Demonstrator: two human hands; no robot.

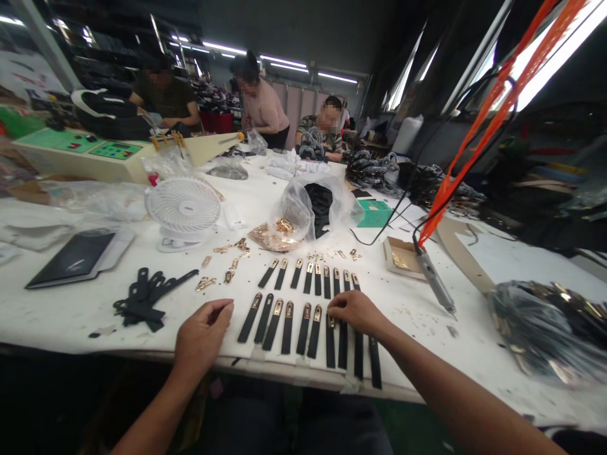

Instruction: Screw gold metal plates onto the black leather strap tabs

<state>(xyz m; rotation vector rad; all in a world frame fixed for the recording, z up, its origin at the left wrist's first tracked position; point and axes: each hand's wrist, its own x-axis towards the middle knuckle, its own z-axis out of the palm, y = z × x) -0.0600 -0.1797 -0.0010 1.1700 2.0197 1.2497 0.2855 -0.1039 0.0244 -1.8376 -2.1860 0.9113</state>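
Two rows of short black straps lie on the white table, most with a gold metal plate at the far end; one bare strap (263, 319) is in the near row. My right hand (358, 311) is over the near row, its fingers pinched at a small gold plate (331, 323) on the end of a strap (330, 349). It covers the ends of the straps beside it. My left hand (203, 332) rests left of the rows, thumb and fingers drawn together; what they hold, if anything, is hidden. Loose gold plates (205, 284) lie beyond it.
A pile of black straps (148, 300) lies at left, near a white fan (184, 205). Further back stands a clear bag (296, 208). An electric screwdriver (435, 282) hangs on an orange cord beside a small box (403, 258). Several people work behind the table.
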